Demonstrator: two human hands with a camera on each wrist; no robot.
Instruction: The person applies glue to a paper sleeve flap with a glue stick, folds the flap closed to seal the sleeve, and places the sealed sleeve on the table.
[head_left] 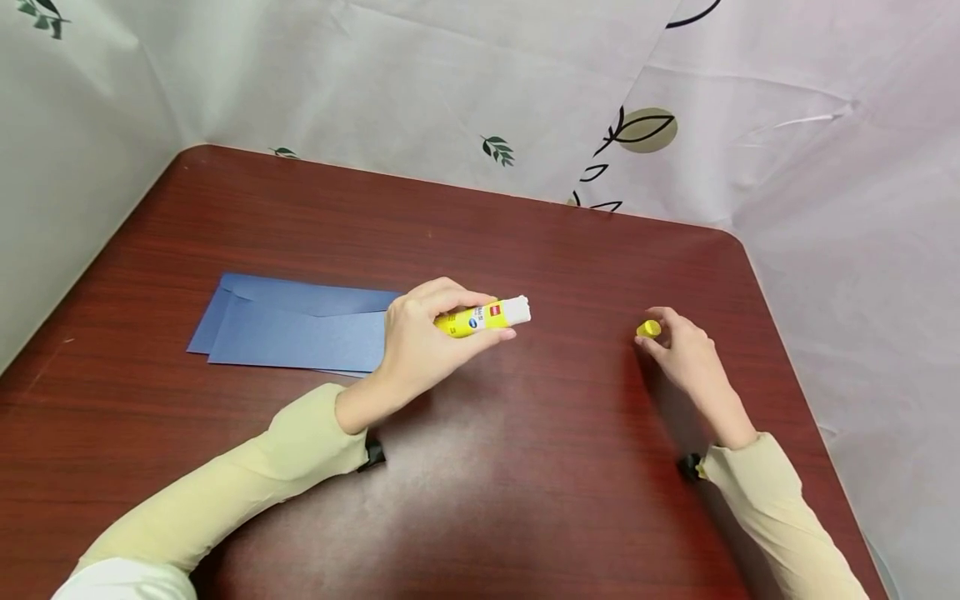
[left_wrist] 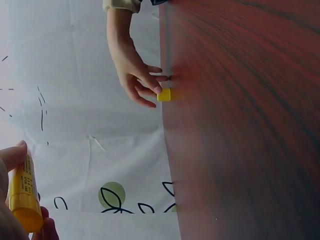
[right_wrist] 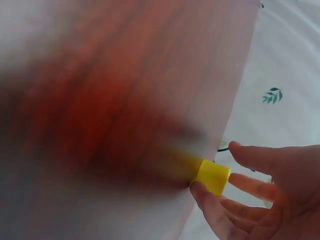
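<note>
My left hand (head_left: 423,337) grips a yellow glue stick (head_left: 480,318) between thumb and fingers, above the table. Its white end (head_left: 517,310) is uncapped and points right. In the left wrist view, the yellow base of the glue stick (left_wrist: 26,200) faces the camera. At the right, a small yellow cap (head_left: 648,329) stands on the table, its reflection adjoining it in the right wrist view. My right hand (head_left: 690,350) is around this cap (right_wrist: 212,177) with fingers spread; one fingertip overlaps its edge, and the upper digit stands apart from it.
Blue envelopes (head_left: 292,333) lie overlapping on the left of the dark red wooden table (head_left: 525,467), partly behind my left hand. White cloth (head_left: 420,92) with leaf prints hangs along the table's back and sides. Each sleeve has a dark wrist device (head_left: 372,452) at its cuff.
</note>
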